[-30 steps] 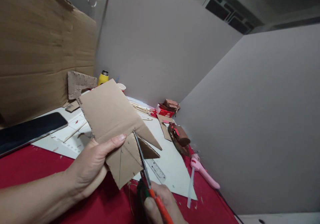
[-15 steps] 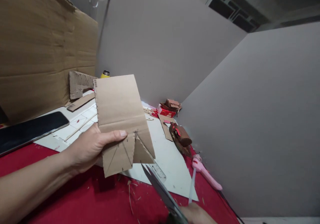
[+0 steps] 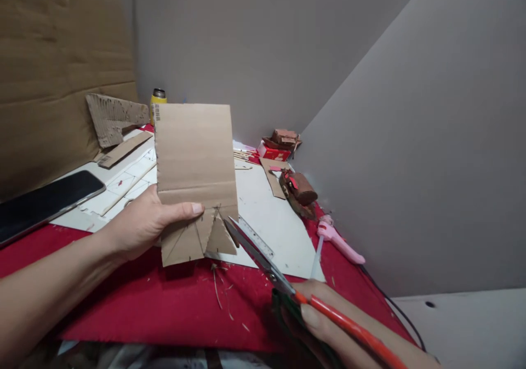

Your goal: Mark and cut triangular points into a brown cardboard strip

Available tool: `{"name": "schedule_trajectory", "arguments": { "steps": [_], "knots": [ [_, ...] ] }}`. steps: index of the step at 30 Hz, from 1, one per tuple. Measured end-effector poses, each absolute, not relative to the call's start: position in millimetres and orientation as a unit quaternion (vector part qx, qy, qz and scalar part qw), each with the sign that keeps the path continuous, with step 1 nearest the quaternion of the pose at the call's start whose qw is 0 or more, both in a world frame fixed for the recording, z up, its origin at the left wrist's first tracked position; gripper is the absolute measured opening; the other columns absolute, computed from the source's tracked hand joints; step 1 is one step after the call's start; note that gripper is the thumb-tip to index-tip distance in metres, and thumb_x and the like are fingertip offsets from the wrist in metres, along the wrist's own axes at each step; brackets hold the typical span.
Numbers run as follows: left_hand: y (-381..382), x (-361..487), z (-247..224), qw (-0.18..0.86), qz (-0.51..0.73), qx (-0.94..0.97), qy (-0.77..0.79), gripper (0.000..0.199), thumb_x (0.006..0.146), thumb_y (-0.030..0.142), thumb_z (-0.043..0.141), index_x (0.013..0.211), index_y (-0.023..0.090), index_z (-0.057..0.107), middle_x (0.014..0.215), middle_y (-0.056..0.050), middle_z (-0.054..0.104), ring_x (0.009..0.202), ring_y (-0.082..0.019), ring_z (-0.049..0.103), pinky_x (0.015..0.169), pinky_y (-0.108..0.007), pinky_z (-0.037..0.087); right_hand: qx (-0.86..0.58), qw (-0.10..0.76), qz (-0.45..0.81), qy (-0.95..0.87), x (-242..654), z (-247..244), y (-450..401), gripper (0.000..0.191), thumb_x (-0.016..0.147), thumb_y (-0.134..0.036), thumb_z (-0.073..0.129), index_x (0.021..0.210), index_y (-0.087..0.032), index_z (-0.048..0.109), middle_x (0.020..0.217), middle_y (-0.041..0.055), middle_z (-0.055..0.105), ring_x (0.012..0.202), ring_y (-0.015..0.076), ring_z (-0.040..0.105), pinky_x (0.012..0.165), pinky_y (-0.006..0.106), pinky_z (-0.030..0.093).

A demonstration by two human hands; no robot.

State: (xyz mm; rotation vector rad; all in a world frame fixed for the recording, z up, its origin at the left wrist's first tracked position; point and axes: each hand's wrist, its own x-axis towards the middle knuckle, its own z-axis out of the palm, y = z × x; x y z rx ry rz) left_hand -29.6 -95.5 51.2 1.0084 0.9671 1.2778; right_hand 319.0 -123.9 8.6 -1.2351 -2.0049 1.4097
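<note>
Tan cardboard (image 3: 195, 149), dark-lined (lower edge notched). Left hand (image 3: 142, 223) clamps it; right hand (image 3: 337, 339) grips scissors (image 3: 283, 285), tips higher than half a second ago.

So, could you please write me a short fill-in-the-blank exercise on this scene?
1. The left hand has its ____ across the front of the flat brown cardboard piece.
2. The right hand holds orange-handled metal ____.
3. The pink plastic glue gun lies on a cloth-like table covering coloured ____.

Missing words: thumb; scissors; red
</note>
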Motion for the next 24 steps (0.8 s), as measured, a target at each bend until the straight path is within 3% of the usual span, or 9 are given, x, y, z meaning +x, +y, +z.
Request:
{"name": "schedule_trajectory", "arguments": {
  "steps": [9, 15, 20, 24],
  "knots": [
    [-96.3, -29.9, 49.9, 0.589, 0.543, 0.425, 0.422, 0.065, 0.072, 0.033, 0.087, 0.132, 0.018, 0.066, 0.131, -0.014, 0.071, 0.116, -0.037, 0.068, 0.099, -0.047, 0.056, -0.402, 0.012, 0.548, -0.733, 270.5, 62.3, -104.4, 0.063, 0.095, -0.076, 0.039, 0.062, -0.023, 0.051, 0.057, 0.0004, 0.049, 0.053, 0.0152, 0.046, 0.051, 0.029, 0.037],
    [-92.6, -32.0, 46.9, 0.578, 0.541, 0.446, 0.418, 0.059, 0.077, 0.032, 0.083, 0.132, 0.017, 0.065, 0.134, -0.012, 0.069, 0.120, -0.033, 0.067, 0.100, -0.041, 0.056, -0.379, -0.016, 0.530, -0.759, 265.0, 62.2, -98.2, 0.064, 0.097, -0.077, 0.029, 0.065, -0.023, 0.039, 0.060, -0.0008, 0.044, 0.055, 0.0136, 0.041, 0.050, 0.028, 0.031],
    [-90.0, -35.8, 44.7, 0.598, 0.521, 0.427, 0.434, 0.064, 0.070, 0.032, 0.089, 0.127, 0.017, 0.066, 0.123, -0.011, 0.075, 0.108, -0.033, 0.073, 0.094, -0.043, 0.059, -0.364, -0.044, 0.528, -0.766, 267.4, 59.1, -95.1, 0.064, 0.097, -0.079, 0.023, 0.069, -0.023, 0.039, 0.064, -0.0002, 0.045, 0.057, 0.0136, 0.043, 0.050, 0.026, 0.033],
    [-91.0, -34.7, 43.9, 0.604, 0.516, 0.413, 0.446, 0.060, 0.069, 0.030, 0.090, 0.123, 0.019, 0.066, 0.114, -0.009, 0.078, 0.100, -0.029, 0.076, 0.085, -0.037, 0.063, -0.355, -0.060, 0.555, -0.750, 270.6, 55.3, -95.0, 0.068, 0.098, -0.076, 0.022, 0.062, -0.022, 0.042, 0.056, 0.0006, 0.046, 0.051, 0.0134, 0.045, 0.048, 0.026, 0.033]
  ]
}}
